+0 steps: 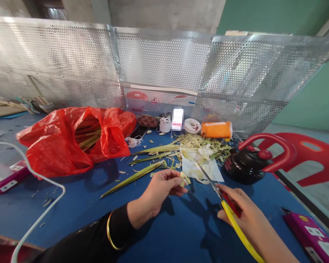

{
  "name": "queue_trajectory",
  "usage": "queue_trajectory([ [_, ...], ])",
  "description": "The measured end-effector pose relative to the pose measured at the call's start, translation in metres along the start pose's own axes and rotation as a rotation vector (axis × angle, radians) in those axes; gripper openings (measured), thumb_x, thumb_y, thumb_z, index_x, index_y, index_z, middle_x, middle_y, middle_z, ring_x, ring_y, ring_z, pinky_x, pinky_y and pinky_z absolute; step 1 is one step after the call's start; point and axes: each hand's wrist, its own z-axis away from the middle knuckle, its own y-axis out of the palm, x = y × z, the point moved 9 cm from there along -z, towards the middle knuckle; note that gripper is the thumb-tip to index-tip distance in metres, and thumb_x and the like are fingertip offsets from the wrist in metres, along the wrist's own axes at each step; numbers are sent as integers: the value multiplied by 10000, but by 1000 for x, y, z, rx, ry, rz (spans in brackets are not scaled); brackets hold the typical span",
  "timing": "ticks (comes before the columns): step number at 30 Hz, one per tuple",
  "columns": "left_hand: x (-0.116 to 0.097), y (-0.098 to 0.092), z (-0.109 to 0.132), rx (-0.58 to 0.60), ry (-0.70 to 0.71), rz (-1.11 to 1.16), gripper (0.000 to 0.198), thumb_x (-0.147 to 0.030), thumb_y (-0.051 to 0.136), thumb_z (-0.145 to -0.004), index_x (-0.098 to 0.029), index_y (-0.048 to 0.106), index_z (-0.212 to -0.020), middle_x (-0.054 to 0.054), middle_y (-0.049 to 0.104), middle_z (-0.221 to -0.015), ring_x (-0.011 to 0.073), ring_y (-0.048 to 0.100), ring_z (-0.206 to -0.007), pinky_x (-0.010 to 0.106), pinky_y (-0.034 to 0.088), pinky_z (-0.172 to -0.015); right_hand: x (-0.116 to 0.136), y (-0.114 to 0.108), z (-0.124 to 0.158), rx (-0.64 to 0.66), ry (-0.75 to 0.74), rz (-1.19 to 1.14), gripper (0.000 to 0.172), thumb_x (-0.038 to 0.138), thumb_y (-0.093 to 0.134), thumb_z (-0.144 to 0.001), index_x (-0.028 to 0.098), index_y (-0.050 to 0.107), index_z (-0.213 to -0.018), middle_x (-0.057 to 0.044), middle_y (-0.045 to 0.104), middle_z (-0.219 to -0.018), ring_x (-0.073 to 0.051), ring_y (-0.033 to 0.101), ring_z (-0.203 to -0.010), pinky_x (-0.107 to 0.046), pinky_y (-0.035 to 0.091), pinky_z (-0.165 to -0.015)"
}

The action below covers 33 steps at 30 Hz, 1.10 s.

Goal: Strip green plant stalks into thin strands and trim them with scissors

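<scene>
My left hand pinches a small pale-yellow piece of plant leaf between thumb and fingers, above the blue table. My right hand is closed around a pair of scissors, their metal blades pointing away and to the left. A long yellow part runs from the scissors down along my wrist, with some red beside it. Beyond the blades lies a white paper sheet with a crumpled tissue and a heap of shredded leaf scraps. Long green-yellow leaf shoots lie left of my left hand.
A red plastic bag holding more stalks stands at left. A black kettle with a red handle is at right, near a red chair. Purple power strips and a white cable flank me. Behind are a tape roll and perforated metal screen.
</scene>
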Motion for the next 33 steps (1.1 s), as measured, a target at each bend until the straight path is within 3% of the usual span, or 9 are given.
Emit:
queue_trajectory([
  [3,3,0,-2,4,-11,1,182,-248,712,-670,-142,587,-750,22,664,-667,121,645,-571,202,493,-551,-19,5,-2,100,153,-221,542,521,652,-691,201,627,-1128,24,519,-620,-156,538,-538,-248,470,-504],
  [6,6,1,-2,9,-27,-8,211,-278,728,-662,-137,595,-747,25,661,-675,122,644,-584,199,491,-551,-18,9,0,218,242,-447,586,623,550,-762,159,621,-1113,19,515,-554,-149,510,-484,-239,427,-431],
  [10,5,2,-1,13,-23,-20,225,-298,735,-665,-131,604,-739,26,658,-681,114,640,-583,191,487,-548,-12,-8,-3,60,212,-509,573,528,704,-675,205,595,-1136,-22,625,-738,-185,615,-657,-248,509,-560],
  [13,5,3,-1,17,-20,-24,238,-310,743,-662,-126,612,-740,26,654,-671,113,637,-572,191,484,-538,-13,-10,-5,3,129,-425,528,473,719,-652,219,612,-1102,-17,623,-785,-191,630,-692,-258,528,-608],
  [17,6,2,-1,5,-29,-32,250,-308,756,-649,-121,618,-741,24,655,-658,108,631,-551,195,486,-538,-11,-11,-7,-21,6,1,488,442,669,-704,243,617,-1147,18,537,-736,-156,578,-595,-249,508,-579],
  [19,7,2,-1,-1,-33,-35,242,-295,754,-647,-120,616,-740,21,656,-649,106,631,-545,193,485,-537,-7,-7,-5,20,-17,99,457,418,655,-723,260,607,-1150,22,514,-758,-144,558,-578,-241,498,-568],
  [25,6,4,-1,4,-15,-54,223,-279,741,-647,-121,625,-752,10,655,-626,113,633,-535,207,488,-542,17,15,11,283,-38,15,517,373,717,-695,274,550,-1175,1,545,-895,-141,543,-624,-234,485,-581],
  [33,7,12,2,65,-27,-113,140,-235,708,-629,-129,647,-697,-3,632,-552,126,624,-511,225,479,-545,27,19,12,256,-70,85,503,304,782,-600,284,646,-1083,3,603,-872,-162,590,-678,-223,500,-600],
])
